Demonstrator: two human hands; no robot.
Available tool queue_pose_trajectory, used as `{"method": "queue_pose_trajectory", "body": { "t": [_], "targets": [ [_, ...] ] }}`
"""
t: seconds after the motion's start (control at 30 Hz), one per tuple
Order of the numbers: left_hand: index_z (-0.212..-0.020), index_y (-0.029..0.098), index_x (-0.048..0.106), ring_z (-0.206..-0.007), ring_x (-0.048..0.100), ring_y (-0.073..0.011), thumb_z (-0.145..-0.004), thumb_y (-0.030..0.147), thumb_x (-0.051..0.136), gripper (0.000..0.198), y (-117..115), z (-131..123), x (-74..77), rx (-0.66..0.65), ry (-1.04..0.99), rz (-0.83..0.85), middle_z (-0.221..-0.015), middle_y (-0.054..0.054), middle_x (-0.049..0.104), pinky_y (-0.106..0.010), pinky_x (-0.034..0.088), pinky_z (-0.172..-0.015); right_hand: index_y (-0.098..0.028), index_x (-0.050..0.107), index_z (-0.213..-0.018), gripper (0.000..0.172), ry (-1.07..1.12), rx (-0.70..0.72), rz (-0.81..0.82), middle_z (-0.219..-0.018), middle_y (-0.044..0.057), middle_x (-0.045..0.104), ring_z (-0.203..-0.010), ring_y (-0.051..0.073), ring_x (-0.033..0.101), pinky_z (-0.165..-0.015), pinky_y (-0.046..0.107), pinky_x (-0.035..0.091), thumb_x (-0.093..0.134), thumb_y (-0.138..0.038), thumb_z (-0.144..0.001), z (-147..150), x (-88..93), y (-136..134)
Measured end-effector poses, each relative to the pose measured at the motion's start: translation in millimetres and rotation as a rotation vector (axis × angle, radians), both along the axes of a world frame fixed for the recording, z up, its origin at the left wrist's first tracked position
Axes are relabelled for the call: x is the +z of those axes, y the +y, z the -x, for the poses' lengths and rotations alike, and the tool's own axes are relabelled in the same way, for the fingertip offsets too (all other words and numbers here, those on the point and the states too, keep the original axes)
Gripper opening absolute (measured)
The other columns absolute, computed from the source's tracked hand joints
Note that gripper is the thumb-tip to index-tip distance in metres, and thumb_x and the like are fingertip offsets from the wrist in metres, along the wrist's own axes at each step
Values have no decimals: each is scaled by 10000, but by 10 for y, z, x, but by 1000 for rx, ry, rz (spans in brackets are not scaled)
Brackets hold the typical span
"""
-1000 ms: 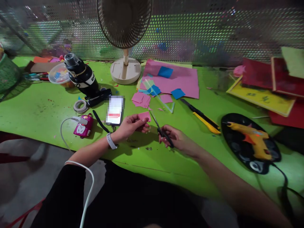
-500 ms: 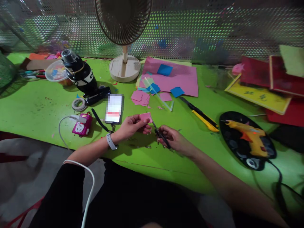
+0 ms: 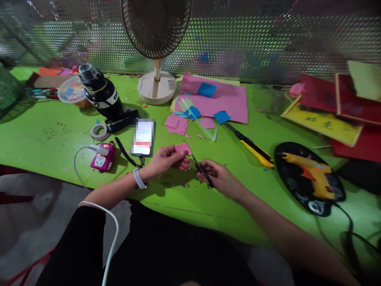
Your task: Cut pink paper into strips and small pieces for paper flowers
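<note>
Change over the last second: scissors were off the right side of the pink piece, now the blades lie over its right edge, tips up by the top corner. Reads to me as the cutting stage, blades lined up at that edge; can't tell if they've met or how much is cut. Piece is up front over the tabletop, left hand fingers pinched on it, thumb on top. Right hand fingers are clamped round the scissors handles, loops mostly hidden. Rest hasn't shifted. Counts: 1 scissors, 1 piece in hand, 1 pink pile (several squares overlapping, can't count), 1 pink square right of it, 1 big pink sheet, 3 clear blue squares (one on the sheet, one over its lower edge, one by the ruler; more may sit under that last one), 1 clear ruler, 1 yellow cutter, 1 glue gun on 1 black tray, 1 phone, 1 tape roll, 1 adapter, 1 bottle, 1 fan.
</note>
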State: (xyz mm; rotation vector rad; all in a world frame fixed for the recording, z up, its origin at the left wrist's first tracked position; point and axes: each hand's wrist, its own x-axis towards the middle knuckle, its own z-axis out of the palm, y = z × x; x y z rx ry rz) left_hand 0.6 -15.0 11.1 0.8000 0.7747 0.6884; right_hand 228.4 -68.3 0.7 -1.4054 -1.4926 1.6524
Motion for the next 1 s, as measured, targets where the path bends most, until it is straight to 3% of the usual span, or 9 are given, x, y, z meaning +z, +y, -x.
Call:
{"method": "queue_pose_trajectory", "body": {
  "t": [0.5,0.67,0.9,1.0],
  "targets": [
    [-938,108,645,-667,717,-94,-856,452,809,389,-12,0,5,14,44,-28,-820,-47,763,-259,590,-732,-217,635,-816,654,8,-68,47,-771,47,692,-656,163,640,-562,316,569,780,-825,-623,50,113,-29],
    [-952,100,659,-675,724,-105,-831,464,827,419,-23,0,-23,-3,28,-30,-833,-56,765,-272,592,-733,-218,650,-826,638,12,-66,45,-805,68,703,-695,181,661,-576,322,575,767,-819,-651,32,96,-30],
    [-941,122,648,-754,758,-133,-812,504,831,443,-4,-4,-70,84,10,-18,-855,-65,779,-263,599,-744,-203,621,-789,662,30,-64,50,-684,23,636,-577,133,583,-468,260,472,756,-835,-643,41,132,-32],
    [-956,116,669,-744,756,-134,-789,523,843,473,2,7,-59,55,5,-46,-854,-71,781,-266,600,-743,-204,623,-806,659,24,-59,60,-694,22,647,-566,129,578,-470,265,477,764,-826,-644,44,124,-29]
  ]
}}
